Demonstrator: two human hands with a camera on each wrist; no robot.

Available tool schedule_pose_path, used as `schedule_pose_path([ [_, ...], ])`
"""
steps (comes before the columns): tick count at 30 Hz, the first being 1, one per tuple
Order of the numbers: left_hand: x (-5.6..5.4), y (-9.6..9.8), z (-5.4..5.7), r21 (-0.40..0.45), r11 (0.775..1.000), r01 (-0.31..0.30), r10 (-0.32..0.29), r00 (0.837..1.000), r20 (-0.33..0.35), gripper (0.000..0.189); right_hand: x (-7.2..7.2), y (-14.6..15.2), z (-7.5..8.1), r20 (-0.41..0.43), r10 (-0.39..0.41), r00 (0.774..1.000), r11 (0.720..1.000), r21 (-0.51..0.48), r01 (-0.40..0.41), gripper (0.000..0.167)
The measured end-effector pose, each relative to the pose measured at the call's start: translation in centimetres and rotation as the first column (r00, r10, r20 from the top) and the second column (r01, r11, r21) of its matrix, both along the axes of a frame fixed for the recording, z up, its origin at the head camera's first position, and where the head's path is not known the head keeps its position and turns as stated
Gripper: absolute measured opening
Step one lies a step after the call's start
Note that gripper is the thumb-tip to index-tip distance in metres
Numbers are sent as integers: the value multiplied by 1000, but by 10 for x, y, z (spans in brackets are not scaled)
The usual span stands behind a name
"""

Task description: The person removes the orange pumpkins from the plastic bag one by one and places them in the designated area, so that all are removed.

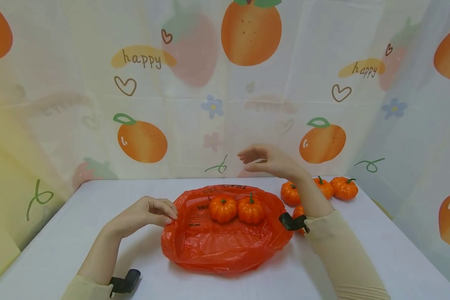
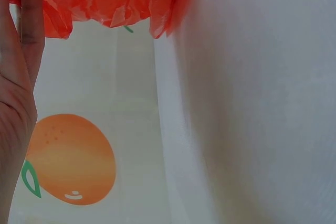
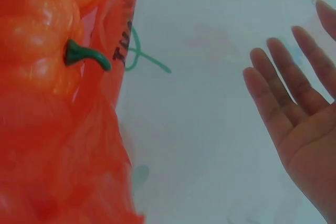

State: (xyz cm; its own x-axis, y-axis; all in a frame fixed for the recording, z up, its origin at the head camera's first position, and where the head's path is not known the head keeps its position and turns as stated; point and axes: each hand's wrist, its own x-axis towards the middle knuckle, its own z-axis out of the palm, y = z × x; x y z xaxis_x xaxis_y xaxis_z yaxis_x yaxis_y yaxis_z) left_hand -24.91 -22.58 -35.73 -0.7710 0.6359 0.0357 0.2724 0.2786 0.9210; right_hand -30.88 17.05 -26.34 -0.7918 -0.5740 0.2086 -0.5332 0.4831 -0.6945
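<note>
A red plastic bag [image 1: 228,246] lies spread wide on the table, its mouth facing up. Inside it sit two small orange pumpkins with green stems, a left pumpkin [image 1: 223,209] and a right pumpkin [image 1: 251,210]. At the bag's left rim, my left hand [image 1: 144,214] pinches the plastic between thumb and fingers. My right hand [image 1: 271,161] is raised in the air beyond the bag's far right side, fingers loosely extended and holding nothing. The right wrist view shows that hand's palm [image 3: 310,135] apart from the bag and a pumpkin [image 3: 39,40].
More small pumpkins [image 1: 343,188] stand on the white table [image 1: 146,266] at the right, partly hidden behind my right forearm. A fruit-printed curtain [image 1: 195,137] hangs behind the table. Black wrist cameras [image 1: 125,282] are strapped to both wrists.
</note>
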Motion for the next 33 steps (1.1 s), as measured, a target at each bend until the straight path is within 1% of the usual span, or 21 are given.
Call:
schedule_pose_path([
  [10,0,-1,1,6,1000,4,-4,1000,0,21,-2,-24,-10,49,63,997,998,9,-64,37],
  [18,1,-1,1,23,1000,14,-14,1000,3,21,-2,-36,-26,88,96,991,994,38,-100,36],
  [21,1,-1,2,30,999,16,-16,1000,4,21,-3,-39,-33,123,126,984,991,26,-130,36],
  [25,1,-1,2,34,999,15,-15,1000,6,21,-4,-42,-43,179,177,968,984,-6,-179,38],
  [28,1,-1,1,35,999,16,-16,1000,10,21,-4,-43,-48,190,198,962,980,-6,-201,39],
  [33,1,-1,1,31,999,16,-17,1000,17,21,-4,-44,-55,198,208,958,976,27,-217,40],
])
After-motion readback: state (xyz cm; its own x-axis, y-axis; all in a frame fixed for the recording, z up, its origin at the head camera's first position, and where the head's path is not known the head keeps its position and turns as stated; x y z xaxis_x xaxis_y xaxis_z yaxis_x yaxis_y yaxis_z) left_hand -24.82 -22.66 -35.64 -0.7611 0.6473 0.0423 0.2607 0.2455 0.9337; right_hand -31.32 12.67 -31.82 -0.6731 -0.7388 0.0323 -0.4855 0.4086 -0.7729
